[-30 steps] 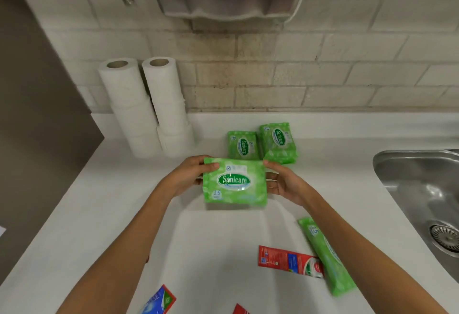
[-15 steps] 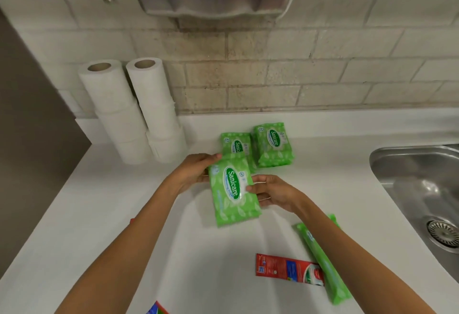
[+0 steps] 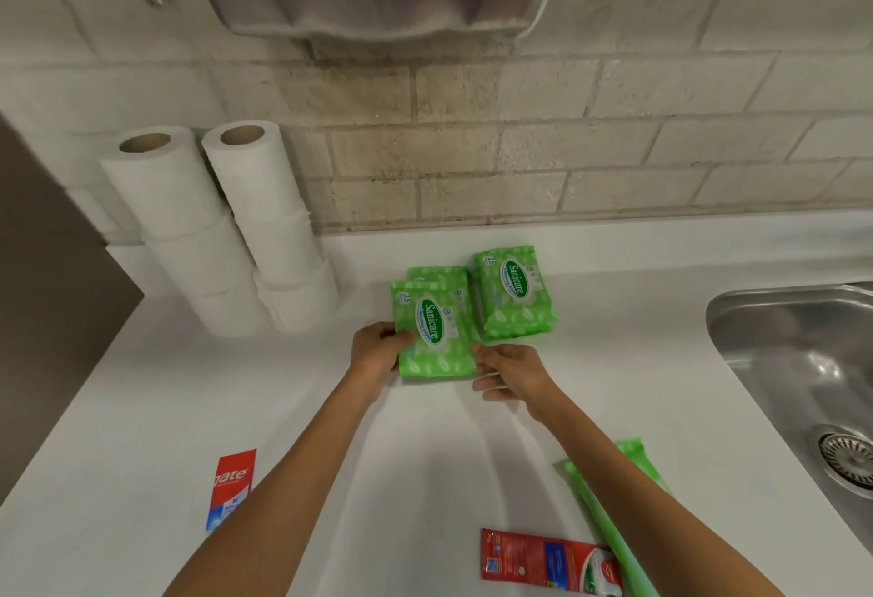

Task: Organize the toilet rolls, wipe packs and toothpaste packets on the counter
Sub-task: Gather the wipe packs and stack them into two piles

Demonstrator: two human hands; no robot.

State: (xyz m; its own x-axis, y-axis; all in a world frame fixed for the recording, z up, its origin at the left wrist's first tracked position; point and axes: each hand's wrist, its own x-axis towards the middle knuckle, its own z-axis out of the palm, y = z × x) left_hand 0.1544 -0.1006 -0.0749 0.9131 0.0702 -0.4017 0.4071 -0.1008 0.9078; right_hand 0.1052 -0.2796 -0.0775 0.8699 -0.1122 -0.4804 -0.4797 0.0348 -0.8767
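Left hand (image 3: pixel 378 351) grips the left edge of a Sanicare wipe pack (image 3: pixel 434 332), fingers curled round it. Right hand (image 3: pixel 512 377) sets its thumb at the pack's near-right corner, its fingers loose and not wrapped, so it steadies more than it holds. The pack lies label up, long side running near to far, on top of a lower pack (image 3: pixel 437 274) whose far edge shows behind it. It is probably being squared onto that one to match the neighbouring stack (image 3: pixel 515 289) just to the right; cannot tell if they touch.

Two toilet roll columns (image 3: pixel 274 218) stand upright far left against the tiled wall (image 3: pixel 519 147) and look sorted.

Unsorted on the surface (image 3: pixel 425 464):
- a loose wipe pack (image 3: pixel 609 492) near right, partly hidden by the right forearm
- a toothpaste packet (image 3: pixel 543 561) touching it
- a second toothpaste packet (image 3: pixel 232 488) near left

There is open room between the rolls and the wipe stacks, and right of the stacks toward the sink (image 3: pixel 803 360). The sink rim limits that side.
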